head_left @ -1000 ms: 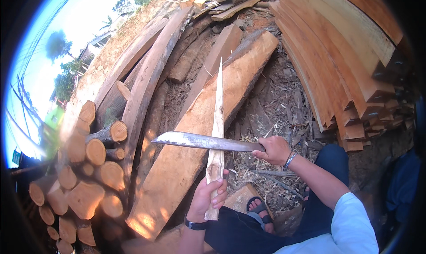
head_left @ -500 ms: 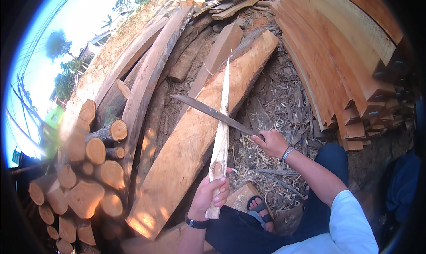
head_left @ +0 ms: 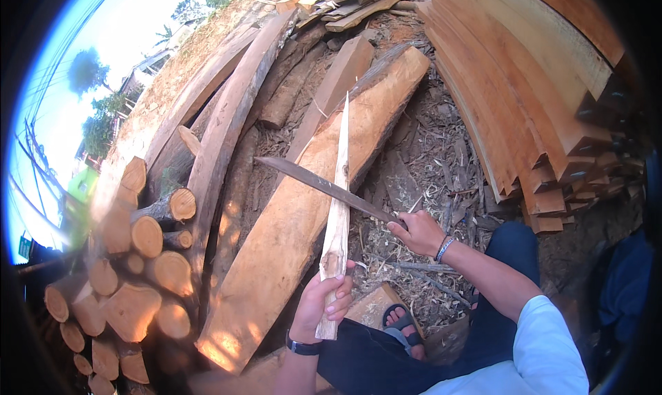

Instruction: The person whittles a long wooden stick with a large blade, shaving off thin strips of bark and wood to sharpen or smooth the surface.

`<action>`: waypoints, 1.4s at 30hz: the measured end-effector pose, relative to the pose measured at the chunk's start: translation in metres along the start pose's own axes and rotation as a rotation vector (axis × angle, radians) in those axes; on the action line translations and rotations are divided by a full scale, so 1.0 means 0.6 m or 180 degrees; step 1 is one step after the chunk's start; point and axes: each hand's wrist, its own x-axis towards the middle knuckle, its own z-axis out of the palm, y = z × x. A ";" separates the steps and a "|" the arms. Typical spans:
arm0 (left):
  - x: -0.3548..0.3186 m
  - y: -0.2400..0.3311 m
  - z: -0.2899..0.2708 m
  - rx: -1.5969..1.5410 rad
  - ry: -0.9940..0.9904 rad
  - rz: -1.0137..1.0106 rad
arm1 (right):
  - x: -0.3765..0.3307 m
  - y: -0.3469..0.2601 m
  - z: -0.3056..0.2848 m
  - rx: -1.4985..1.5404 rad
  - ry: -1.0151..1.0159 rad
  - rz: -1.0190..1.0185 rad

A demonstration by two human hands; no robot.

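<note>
In the head view, the left hand (head_left: 325, 300) is at the lower middle of the frame, and its grip is closed around the thick lower end of the stick (head_left: 336, 233). The stick stands nearly vertical in the picture, its thin point reaching the upper middle, in front of the slab (head_left: 276, 271).

The right hand (head_left: 422, 234), a little right of the centre, has its grip closed on the near end of the knife (head_left: 310, 180). The blade goes to the upper left and crosses the stick; I cannot tell if the edge touches the wood.

As I judge, the cutting is well advanced: the upper part is already narrow and sharp, with bare, pale wood. The lower part is wide and blunt, with a dark knot above the left fingers, so it seems the less worked part. Shavings (head_left: 384, 251) lie right of the stick. Cut logs (head_left: 169, 274) fill the lower left, and beams (head_left: 510, 84) the upper right.
</note>
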 end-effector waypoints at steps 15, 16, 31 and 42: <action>-0.005 -0.005 0.008 0.0123 0.0070 -0.0002 | 0.015 0.018 -0.011 -0.0441 0.0301 -0.0055; -0.005 -0.006 0.020 0.0183 0.0098 -0.0043 | 0.026 0.033 -0.004 -0.0234 0.0432 0.0178; -0.006 0.004 0.006 -0.0330 -0.0377 -0.0097 | 0.031 0.046 -0.005 0.0817 0.0535 0.0632; -0.026 0.011 -0.019 -0.1193 -0.1058 0.0156 | 0.015 0.038 -0.020 0.1496 0.0901 0.0654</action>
